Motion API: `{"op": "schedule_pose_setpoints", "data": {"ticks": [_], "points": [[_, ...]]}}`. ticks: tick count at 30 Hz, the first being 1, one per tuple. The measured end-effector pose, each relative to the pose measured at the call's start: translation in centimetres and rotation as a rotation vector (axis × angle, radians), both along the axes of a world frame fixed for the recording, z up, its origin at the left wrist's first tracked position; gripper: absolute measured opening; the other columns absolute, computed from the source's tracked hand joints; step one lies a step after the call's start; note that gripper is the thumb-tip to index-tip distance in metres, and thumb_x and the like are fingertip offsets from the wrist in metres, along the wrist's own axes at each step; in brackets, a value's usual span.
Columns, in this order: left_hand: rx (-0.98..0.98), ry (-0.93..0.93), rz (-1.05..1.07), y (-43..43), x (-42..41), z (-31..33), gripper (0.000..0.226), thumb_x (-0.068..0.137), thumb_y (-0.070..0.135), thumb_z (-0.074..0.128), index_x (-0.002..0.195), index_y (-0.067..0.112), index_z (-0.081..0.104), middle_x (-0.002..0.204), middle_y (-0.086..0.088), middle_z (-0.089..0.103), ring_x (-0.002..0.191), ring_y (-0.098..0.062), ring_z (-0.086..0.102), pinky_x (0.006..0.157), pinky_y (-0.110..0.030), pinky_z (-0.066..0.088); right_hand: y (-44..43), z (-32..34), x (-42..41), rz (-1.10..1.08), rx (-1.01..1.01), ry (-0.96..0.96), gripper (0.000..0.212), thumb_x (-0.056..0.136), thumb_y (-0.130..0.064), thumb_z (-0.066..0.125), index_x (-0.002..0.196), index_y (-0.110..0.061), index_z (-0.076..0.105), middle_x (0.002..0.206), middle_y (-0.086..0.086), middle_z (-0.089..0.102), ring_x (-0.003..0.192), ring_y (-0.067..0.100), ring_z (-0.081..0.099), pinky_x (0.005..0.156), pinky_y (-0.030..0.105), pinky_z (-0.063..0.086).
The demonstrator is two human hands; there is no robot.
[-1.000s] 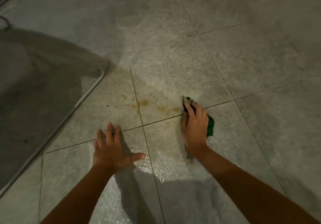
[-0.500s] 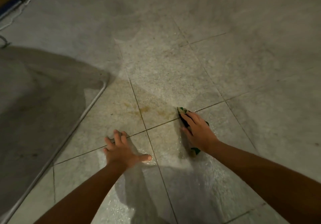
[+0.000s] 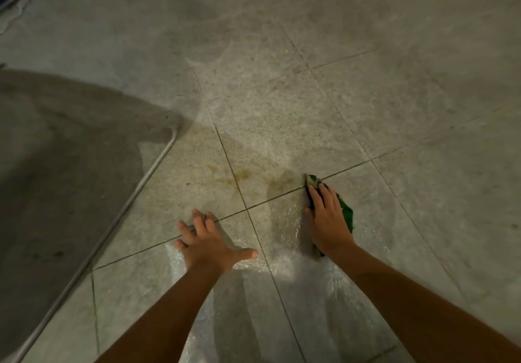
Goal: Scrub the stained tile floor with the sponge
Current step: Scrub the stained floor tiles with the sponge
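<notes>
Wet tile floor (image 3: 282, 109) under us: we're pressing the green sponge (image 3: 346, 213) flat beneath our right hand (image 3: 327, 221), fingers straight, while our left hand (image 3: 208, 238) is bracing, fingers spread. The brown stain (image 3: 242, 175) is sitting just left of our right fingertips, needing firm, short strokes.

Head camera looks steeply down, close over the tile floor (image 3: 282, 109).

dim, warm light (corners dark), floor glare.
</notes>
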State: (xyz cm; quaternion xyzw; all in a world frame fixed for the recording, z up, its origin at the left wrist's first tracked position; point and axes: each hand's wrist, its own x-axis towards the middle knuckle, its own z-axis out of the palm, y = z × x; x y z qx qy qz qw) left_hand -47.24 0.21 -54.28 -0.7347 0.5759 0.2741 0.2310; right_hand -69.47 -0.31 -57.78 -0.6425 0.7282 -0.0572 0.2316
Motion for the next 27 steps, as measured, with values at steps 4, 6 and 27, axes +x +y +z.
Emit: {"op": "schedule_pose_setpoints", "data": {"ticks": [4,6,27], "points": [[-0.027,0.013,0.013,0.3,0.0,0.0,0.135,0.059,0.086,0.052,0.149,0.009,-0.012,0.155,-0.015,-0.022,0.141,-0.044,-0.018,0.115,-0.053,0.004,2.2,-1.0,-0.1,0.118,-0.121,-0.137,0.058,0.093,-0.039,0.024,0.139,-0.009,0.04,0.146,0.015,0.034,0.138,0.034,0.023,0.111,0.039,0.013],[-0.042,0.009,0.008,0.5,-0.1,0.1,0.134,0.06,0.087,0.05,0.149,0.009,-0.013,0.155,-0.015,-0.021,0.141,-0.043,-0.017,0.116,-0.053,0.003,2.2,-1.6,-1.5,0.046,-0.161,-0.167,0.054,0.093,-0.037,0.029,0.135,-0.007,0.046,0.141,0.016,0.042,0.133,0.036,0.033,0.11,0.048,0.026],[-0.371,0.171,0.104,1.8,4.0,-0.6,0.109,0.065,0.081,0.052,0.149,0.025,0.013,0.156,0.001,0.008,0.144,-0.027,0.001,0.116,-0.043,0.022,-0.3,-2.8,0.2,-0.027,-0.36,-0.282,0.043,0.093,-0.024,0.041,0.127,-0.001,0.054,0.133,0.017,0.049,0.127,0.035,0.041,0.107,0.05,0.031]]}}
